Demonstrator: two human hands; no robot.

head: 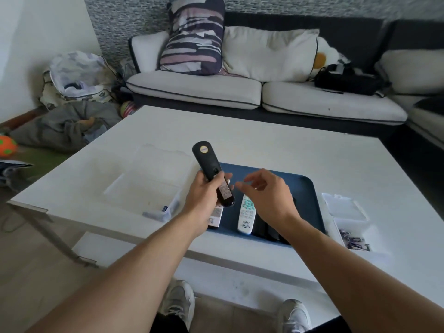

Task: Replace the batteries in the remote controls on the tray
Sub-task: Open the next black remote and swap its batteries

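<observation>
Left hand [204, 195] gripped the black remote [212, 173] at its lower half, back up, above the tray's [307, 193] left edge; right hand [266, 191] empty, fingers loosely spread; remote looked light, rigid, slick plastic; probably thumb the cover off.

Quick count: one black remote [212, 173] in hand, one white remote [247, 213] on the one blue tray [305, 188], plus another white one [215, 218] at its left edge. Dark remotes under the arm, can't count those. Two clear bins [149, 186] [348, 212], one bench [264, 140].
</observation>
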